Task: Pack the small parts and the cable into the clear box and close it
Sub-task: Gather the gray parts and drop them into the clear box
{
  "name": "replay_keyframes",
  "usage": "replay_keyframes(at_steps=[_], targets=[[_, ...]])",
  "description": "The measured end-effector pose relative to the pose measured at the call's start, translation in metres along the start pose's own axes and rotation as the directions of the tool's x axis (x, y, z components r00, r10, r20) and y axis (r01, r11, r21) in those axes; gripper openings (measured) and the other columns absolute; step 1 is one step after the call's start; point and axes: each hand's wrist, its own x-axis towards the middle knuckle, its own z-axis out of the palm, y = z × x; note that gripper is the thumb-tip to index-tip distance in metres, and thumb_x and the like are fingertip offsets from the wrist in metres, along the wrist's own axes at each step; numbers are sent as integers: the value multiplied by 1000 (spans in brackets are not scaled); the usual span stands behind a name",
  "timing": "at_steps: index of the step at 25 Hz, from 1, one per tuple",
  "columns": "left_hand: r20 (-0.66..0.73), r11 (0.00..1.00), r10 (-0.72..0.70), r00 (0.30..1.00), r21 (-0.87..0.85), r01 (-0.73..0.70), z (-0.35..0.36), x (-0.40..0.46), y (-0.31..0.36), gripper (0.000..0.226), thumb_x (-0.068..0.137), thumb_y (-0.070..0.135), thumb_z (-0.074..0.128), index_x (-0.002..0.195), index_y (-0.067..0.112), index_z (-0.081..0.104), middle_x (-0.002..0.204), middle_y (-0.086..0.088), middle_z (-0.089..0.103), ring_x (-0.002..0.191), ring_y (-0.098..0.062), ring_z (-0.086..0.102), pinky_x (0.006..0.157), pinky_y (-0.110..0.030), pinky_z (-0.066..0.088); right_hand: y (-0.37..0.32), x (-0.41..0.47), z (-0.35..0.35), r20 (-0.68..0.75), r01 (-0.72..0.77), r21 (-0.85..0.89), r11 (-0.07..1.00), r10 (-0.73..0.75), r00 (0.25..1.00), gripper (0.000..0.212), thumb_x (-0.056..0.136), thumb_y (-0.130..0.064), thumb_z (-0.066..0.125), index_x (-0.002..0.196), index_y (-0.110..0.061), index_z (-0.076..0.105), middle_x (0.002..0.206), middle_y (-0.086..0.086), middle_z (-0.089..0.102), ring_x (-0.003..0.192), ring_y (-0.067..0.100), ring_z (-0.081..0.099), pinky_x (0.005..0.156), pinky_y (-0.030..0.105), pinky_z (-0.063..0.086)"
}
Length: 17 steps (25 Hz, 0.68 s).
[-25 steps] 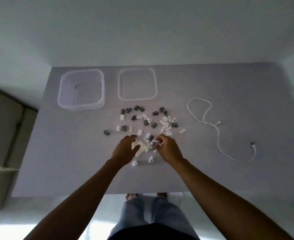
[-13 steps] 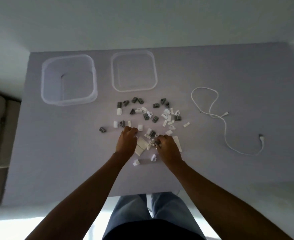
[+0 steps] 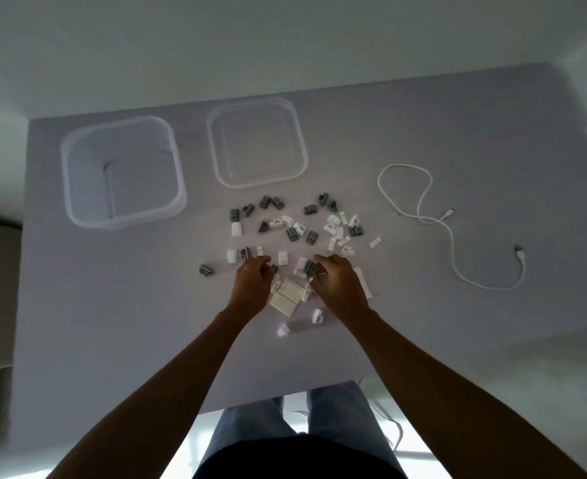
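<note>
Both hands, left hand (image 3: pixel 250 283) and right hand (image 3: pixel 338 283), curled over blocky grey-and-white small parts (image 3: pixel 294 233), apparently pinching some; smooth clear box (image 3: pixel 123 171) sat beyond the left.

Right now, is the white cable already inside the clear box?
No, the white cable lies loose on the table, far to the right of the clear box.

Both hands work at the near side of the small parts (image 3: pixel 295 233) mid-worktop (image 3: pixel 112 323); the left hand (image 3: pixel 252 283) and right hand (image 3: pixel 337 285) curl over pieces; the clear box (image 3: pixel 121 172) and lid (image 3: pixel 257 143) sit toward the far-left corner; the cable (image 3: pixel 452 233) lies toward the right edge.
</note>
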Motion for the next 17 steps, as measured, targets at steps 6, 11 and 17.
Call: replay_keyframes(at_steps=[6, 11, 17], targets=[[405, 362, -282, 870, -795, 488, -25, -1, 20, 24, 100, 9, 41, 104, 5, 64, 95, -12, 65, 86, -23, 60, 78, -34, 51, -3, 22, 8, 89, 5, -55, 998, 0, 996, 28, 84, -14, 68, 109, -2, 69, 106, 21, 61, 97, 32, 60, 83, 34, 53], [464, 213, -308, 831, -817, 535, -27, 3, 11, 30, 89, -2, 35, 104, 2, 60, 97, -18, 61, 84, -28, 59, 76, -37, 50, -6, 24, 9, 81, -7, -52, 999, 11, 997, 24, 84, -8, 68, 107, 0, 67, 110, 20, 57, 94, 30, 61, 83, 29, 51], [513, 176, -275, 813, -805, 567, -31, 1, 11, 20, 84, 8, 40, 83, 8, 59, 79, -12, 59, 72, -24, 58, 68, -34, 47, -9, 27, 8, 38, -62, -78, 995, 66, 997, 18, 86, -3, 57, 101, -2, 66, 104, 16, 60, 93, 30, 60, 75, 25, 44]])
